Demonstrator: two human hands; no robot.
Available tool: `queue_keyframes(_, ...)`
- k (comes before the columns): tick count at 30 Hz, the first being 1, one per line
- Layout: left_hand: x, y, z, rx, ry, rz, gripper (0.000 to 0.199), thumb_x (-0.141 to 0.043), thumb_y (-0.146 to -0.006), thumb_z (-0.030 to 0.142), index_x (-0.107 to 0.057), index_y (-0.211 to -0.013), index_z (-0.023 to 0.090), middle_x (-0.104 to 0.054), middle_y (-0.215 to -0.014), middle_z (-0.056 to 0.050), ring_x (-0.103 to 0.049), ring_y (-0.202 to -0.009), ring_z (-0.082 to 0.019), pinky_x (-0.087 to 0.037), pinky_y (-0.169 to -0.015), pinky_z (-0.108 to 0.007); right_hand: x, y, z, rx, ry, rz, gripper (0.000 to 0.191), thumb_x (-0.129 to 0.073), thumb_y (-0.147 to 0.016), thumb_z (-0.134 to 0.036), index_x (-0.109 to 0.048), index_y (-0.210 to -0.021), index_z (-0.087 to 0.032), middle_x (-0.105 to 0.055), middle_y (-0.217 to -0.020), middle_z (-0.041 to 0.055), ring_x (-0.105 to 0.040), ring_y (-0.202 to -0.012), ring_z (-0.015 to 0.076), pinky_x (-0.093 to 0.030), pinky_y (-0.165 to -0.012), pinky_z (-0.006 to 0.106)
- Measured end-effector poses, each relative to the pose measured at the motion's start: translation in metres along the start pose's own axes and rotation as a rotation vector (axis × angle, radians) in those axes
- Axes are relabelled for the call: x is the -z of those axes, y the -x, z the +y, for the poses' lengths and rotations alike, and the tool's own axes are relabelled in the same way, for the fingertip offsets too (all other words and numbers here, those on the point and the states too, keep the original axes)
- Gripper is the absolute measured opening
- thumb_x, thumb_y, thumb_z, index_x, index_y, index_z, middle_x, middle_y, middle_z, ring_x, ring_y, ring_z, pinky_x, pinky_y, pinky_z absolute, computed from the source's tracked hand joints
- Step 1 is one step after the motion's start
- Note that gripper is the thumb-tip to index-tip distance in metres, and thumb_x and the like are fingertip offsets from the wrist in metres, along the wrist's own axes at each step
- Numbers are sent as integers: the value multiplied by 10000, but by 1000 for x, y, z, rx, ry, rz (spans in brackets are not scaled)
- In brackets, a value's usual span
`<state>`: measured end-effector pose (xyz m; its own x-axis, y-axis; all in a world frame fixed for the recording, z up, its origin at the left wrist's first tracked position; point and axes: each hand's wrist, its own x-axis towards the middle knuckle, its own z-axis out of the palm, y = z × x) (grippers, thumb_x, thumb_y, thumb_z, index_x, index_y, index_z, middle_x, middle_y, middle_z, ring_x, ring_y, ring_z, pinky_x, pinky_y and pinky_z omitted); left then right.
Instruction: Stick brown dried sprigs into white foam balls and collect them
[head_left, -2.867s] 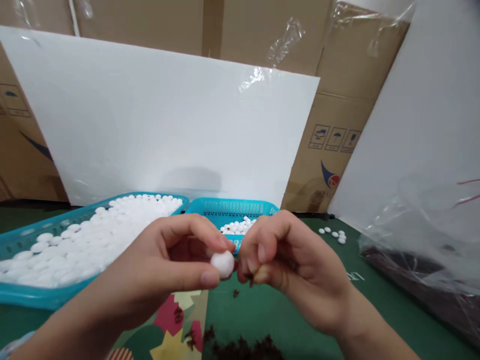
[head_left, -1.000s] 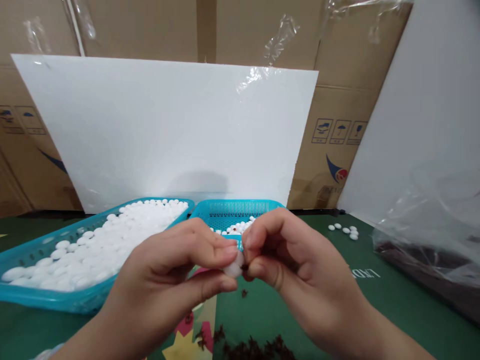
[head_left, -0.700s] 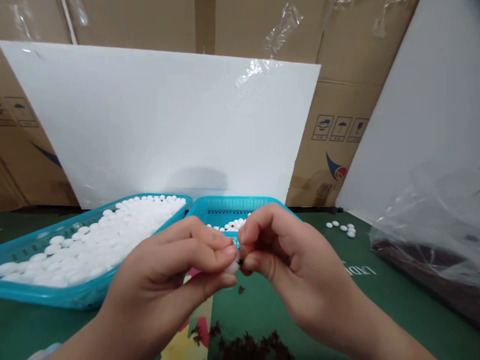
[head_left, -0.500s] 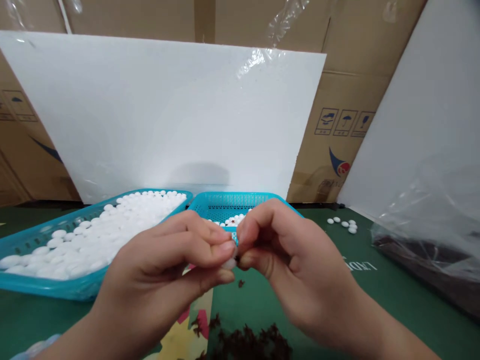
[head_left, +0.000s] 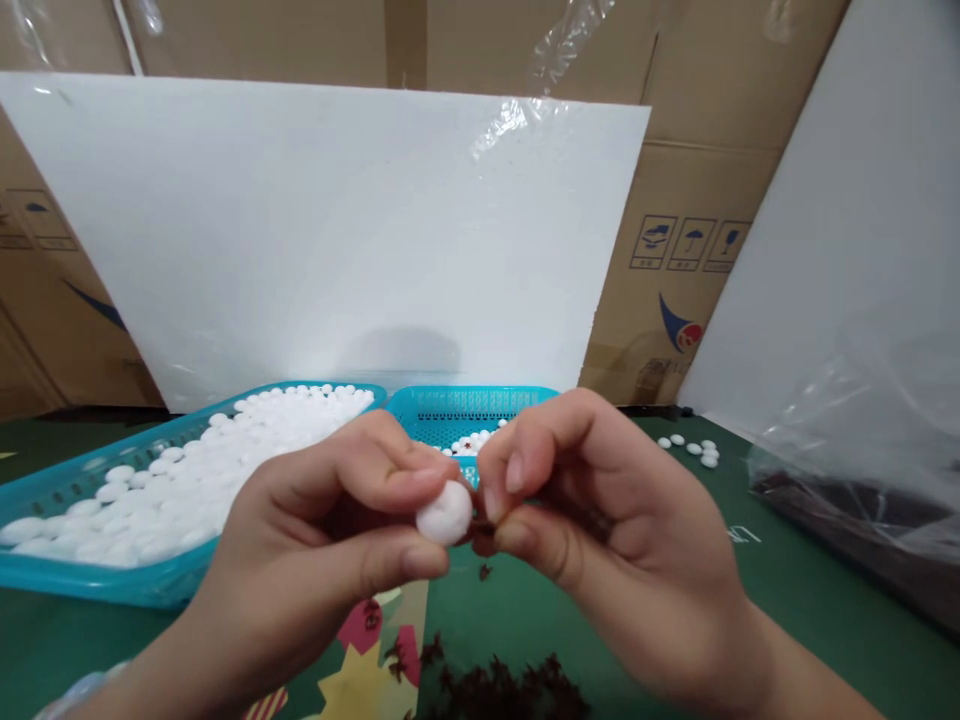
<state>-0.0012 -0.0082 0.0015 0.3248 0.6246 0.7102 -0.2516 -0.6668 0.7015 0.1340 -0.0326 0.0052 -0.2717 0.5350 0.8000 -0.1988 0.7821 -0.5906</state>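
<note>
My left hand (head_left: 315, 540) pinches a small white round piece (head_left: 444, 514) between thumb and forefinger, in front of me above the green table (head_left: 570, 620). My right hand (head_left: 600, 530) is pressed against the piece's right side, fingertips pinched on a small dark brown bit that is mostly hidden. Below the hands lies a heap of dark brown star-shaped bits (head_left: 502, 688), with one loose bit (head_left: 485, 571) under the fingertips. Behind them stand a large teal basket (head_left: 97, 580) full of white pieces and a smaller teal basket (head_left: 465, 410) holding several pieces.
A few loose white pieces (head_left: 694, 450) lie on the table at the right. A clear plastic bag (head_left: 862, 480) of dark material sits at the far right. A white board (head_left: 337, 230) leans on cardboard boxes (head_left: 675, 280) behind the baskets. A colourful printed sheet (head_left: 367, 670) lies near me.
The white piece has turned in my left fingers and now shows its round face fully. My right fingertips stay pressed at its side. The view shifted slightly.
</note>
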Motion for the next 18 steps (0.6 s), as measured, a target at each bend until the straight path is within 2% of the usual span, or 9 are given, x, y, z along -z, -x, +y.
queue_keyframes(4, 1, 0, 1, -113, -83, -24, 80, -592, -564, 177, -601, -635, 212, -538, -580, 31, -517, -550, -50, -479, -482, -75, 1, 0, 0, 16, -27, -36, 175, -371, -641, -35, -321, -579, -191, -400, -637, -16, -416, -569, 58, -369, -522, 120)
queue_keyframes(8, -1, 0, 3, -148, -148, -31, 71, -590, -565, 165, -603, -626, 200, -534, -552, 25, -513, -521, -55, -478, -454, -83, 1, 1, -2, -6, -51, -39, 179, -349, -666, -29, -340, -594, -192, -405, -639, -20, -420, -571, 50, -363, -506, 103)
queue_keyframes(11, -2, 1, 1, -169, -191, -25, 81, -585, -570, 160, -605, -640, 196, -543, -549, 13, -511, -511, -71, -469, -404, -107, 1, 2, -4, -101, 26, -9, 154, -365, -656, -32, -356, -640, -185, -414, -617, -22, -426, -542, 49, -355, -467, 107)
queue_keyframes(14, -3, 2, -1, -180, -223, -22, 102, -583, -569, 141, -609, -648, 201, -548, -548, 8, -517, -520, -83, -478, -418, -122, 1, 4, -8, -185, 113, -23, 131, -394, -643, -42, -373, -661, -169, -409, -573, -30, -429, -519, 47, -345, -448, 113)
queue_keyframes(18, -4, 2, 0, -189, -225, -26, 98, -579, -571, 122, -603, -622, 203, -546, -553, 9, -522, -529, -88, -494, -453, -134, 1, 2, -12, -272, 24, -22, 129, -394, -634, -45, -357, -627, -168, -403, -558, -33, -424, -502, 44, -338, -429, 116)
